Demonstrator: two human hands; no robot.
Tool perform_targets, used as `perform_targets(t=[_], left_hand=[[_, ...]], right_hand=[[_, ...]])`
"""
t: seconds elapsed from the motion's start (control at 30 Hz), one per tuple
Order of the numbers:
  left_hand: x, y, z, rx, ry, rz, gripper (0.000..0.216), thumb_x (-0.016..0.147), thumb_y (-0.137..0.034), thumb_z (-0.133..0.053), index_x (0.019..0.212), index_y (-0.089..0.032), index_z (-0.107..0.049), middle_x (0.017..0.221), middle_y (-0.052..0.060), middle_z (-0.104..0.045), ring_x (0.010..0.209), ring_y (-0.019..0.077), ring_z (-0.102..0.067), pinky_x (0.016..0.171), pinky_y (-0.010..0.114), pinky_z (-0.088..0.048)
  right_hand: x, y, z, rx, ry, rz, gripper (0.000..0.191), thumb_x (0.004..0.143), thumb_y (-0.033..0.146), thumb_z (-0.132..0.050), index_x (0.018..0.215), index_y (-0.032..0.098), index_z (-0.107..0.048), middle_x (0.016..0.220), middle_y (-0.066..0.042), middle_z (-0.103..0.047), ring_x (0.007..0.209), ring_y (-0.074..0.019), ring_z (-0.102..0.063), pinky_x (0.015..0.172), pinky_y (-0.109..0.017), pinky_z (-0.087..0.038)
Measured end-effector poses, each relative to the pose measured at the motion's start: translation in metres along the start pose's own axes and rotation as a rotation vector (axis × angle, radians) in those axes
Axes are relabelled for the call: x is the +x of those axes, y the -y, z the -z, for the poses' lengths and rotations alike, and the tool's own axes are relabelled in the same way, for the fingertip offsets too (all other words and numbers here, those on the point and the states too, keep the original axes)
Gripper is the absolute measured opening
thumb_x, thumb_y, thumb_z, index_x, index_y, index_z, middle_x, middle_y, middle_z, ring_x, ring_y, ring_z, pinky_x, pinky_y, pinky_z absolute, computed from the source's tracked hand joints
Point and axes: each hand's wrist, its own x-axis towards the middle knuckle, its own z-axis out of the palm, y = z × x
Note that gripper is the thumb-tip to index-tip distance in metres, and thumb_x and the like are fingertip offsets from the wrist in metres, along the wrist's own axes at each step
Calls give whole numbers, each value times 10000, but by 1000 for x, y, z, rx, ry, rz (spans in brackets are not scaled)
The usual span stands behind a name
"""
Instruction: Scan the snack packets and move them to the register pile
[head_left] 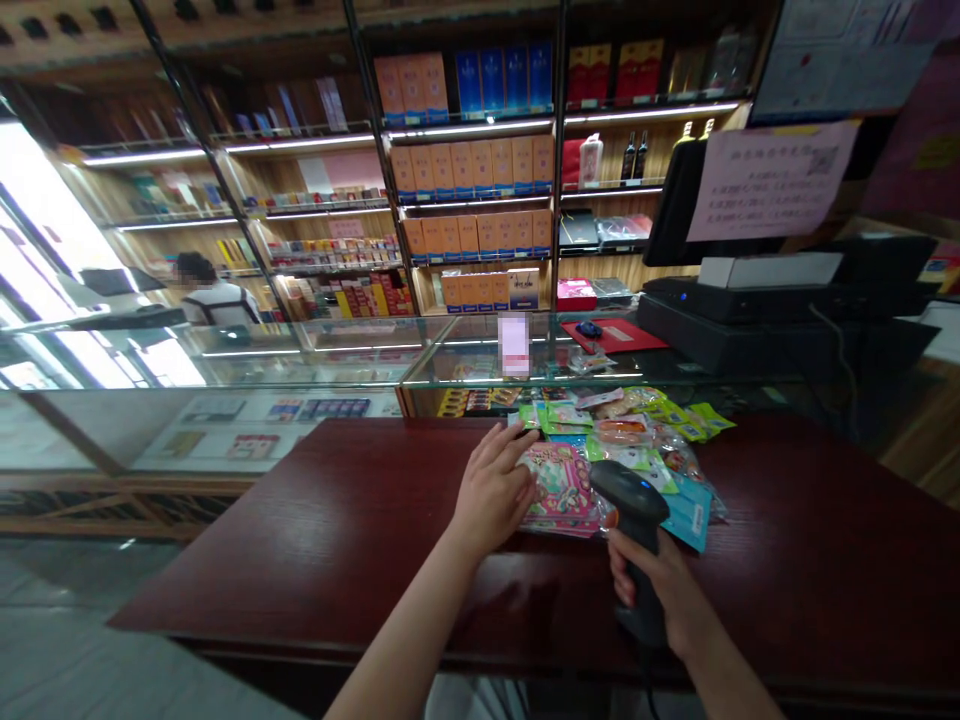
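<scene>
My right hand (660, 590) is wrapped round the grip of a black barcode scanner (634, 510), whose head points at a pile of snack packets (630, 440) on the dark red counter (315, 540). My left hand (495, 485) rests with fingers stretched out on the left edge of a pink packet (559, 485) at the front of the pile. Green, blue and clear packets lie behind and to the right of it.
A black register with printer and monitor (750, 290) stands at the right on a glass display case (337, 350). Behind it, shelves (472, 180) hold orange and blue boxes. A person (210, 295) sits at the far left.
</scene>
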Motion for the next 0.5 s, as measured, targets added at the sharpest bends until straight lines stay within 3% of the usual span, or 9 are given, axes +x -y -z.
perform_targets(t=[0.13, 0.23, 0.37, 0.5], left_hand=[[23, 6, 5, 74, 15, -132, 207, 837, -236, -566, 638, -202, -612, 1532, -14, -356, 1454, 282, -220, 1208, 546, -6], [28, 20, -3, 111, 72, -214, 201, 853, -211, -540, 673, -209, -629, 1543, -27, -329, 1460, 256, -208, 1199, 539, 62], [32, 46, -25, 108, 48, -183, 186, 886, -272, -540, 1008, -268, -681, 1506, -9, -408, 1438, 235, -269, 1215, 511, -41], [53, 83, -58, 38, -46, 150, 386, 854, -281, -574, 1239, -260, -585, 1355, 68, -560, 1341, 265, -412, 1156, 479, -277]], right_hand=[[4, -4, 9, 170, 161, -36, 316, 751, 374, -790, 931, 195, -603, 555, 78, -549, 355, -36, -414, 341, -147, -320], [6, -6, 15, 258, 234, -43, 286, 783, 376, -766, 949, 197, -615, 571, 73, -551, 355, -32, -399, 340, -148, -323], [9, -9, 20, 315, 242, -78, 260, 803, 362, -757, 956, 195, -629, 573, 75, -543, 365, -27, -396, 348, -140, -320], [12, -13, 20, 321, 231, -132, 300, 770, 383, -789, 955, 198, -642, 562, 75, -556, 344, -25, -404, 338, -146, -317]])
